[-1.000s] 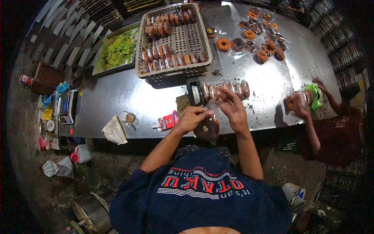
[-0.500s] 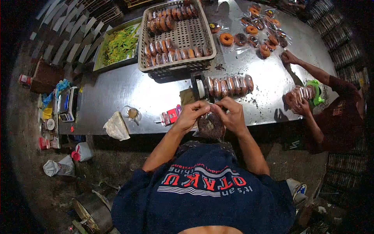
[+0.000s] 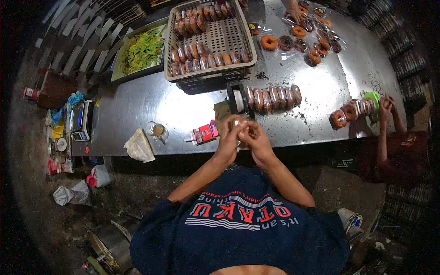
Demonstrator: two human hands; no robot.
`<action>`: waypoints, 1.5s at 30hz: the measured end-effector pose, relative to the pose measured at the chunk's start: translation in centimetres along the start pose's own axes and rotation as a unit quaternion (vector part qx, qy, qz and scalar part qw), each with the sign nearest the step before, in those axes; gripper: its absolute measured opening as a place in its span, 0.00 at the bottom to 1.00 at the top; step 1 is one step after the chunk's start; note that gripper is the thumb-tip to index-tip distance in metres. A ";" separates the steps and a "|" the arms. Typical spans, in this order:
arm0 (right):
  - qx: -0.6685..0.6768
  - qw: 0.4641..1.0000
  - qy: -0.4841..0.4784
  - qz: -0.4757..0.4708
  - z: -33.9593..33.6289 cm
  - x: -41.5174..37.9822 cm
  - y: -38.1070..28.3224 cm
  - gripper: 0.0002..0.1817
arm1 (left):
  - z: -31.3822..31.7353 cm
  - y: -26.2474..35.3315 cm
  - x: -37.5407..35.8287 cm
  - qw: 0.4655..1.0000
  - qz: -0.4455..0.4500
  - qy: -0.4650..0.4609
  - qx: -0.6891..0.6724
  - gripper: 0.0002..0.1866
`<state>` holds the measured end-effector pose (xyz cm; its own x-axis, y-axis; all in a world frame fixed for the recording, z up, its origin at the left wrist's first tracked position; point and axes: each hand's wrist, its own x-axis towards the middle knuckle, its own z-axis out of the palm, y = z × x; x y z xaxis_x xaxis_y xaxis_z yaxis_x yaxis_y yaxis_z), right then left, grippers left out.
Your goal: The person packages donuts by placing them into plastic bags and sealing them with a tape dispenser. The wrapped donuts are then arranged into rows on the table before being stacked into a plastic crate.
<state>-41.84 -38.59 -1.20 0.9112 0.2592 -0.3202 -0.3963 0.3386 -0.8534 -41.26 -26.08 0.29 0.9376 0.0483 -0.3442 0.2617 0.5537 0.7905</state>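
Observation:
My left hand [image 3: 228, 136] and my right hand [image 3: 255, 140] meet at the table's front edge. Their fingers pinch a clear plastic bag [image 3: 238, 123]. The chocolate doughnut seen in it earlier is now largely hidden by my hands. Just beyond my fingertips stands a tape dispenser [image 3: 238, 101] with a white roll. A row of bagged doughnuts [image 3: 274, 99] stands on edge to its right. A red packet [image 3: 205, 133] lies left of my left hand.
A crate [image 3: 210, 72] of bagged doughnuts stands at the back, beside a tray of green leaves [image 3: 139, 53]. More doughnuts [image 3: 299, 32] lie at the back right, with another person's hand [image 3: 296, 13] over them. A co-worker's hands [image 3: 387, 107] are near a green tape dispenser [image 3: 373, 104]. A glass [image 3: 157, 130] stands left.
Both my hands have moved up toward the tape dispenser and closer together, covering the doughnut. The co-worker's hands have shifted right, leaving bagged doughnuts on the table. Another hand has appeared at the back.

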 end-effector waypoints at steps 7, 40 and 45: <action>-0.373 0.912 0.158 -0.067 -3.2 9.8 2.0 0.25 | -2.3 1.9 1.8 0.990 -0.071 -0.043 -0.112 0.19; -0.458 0.833 -0.125 -0.284 -14.2 4.6 -12.8 0.30 | 9.3 1.0 7.5 0.925 -0.338 -0.129 0.116 0.30; -0.332 0.901 0.206 -0.187 -18.3 6.0 -13.2 0.27 | 12.1 -2.0 14.7 0.926 -0.117 -0.134 0.332 0.20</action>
<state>-29.05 -58.05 0.62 0.9858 -0.1646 0.0328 -0.0218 -0.3192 -0.9474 -25.21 -36.54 -0.18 0.8376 -0.2651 -0.4776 0.4644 -0.1147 0.8782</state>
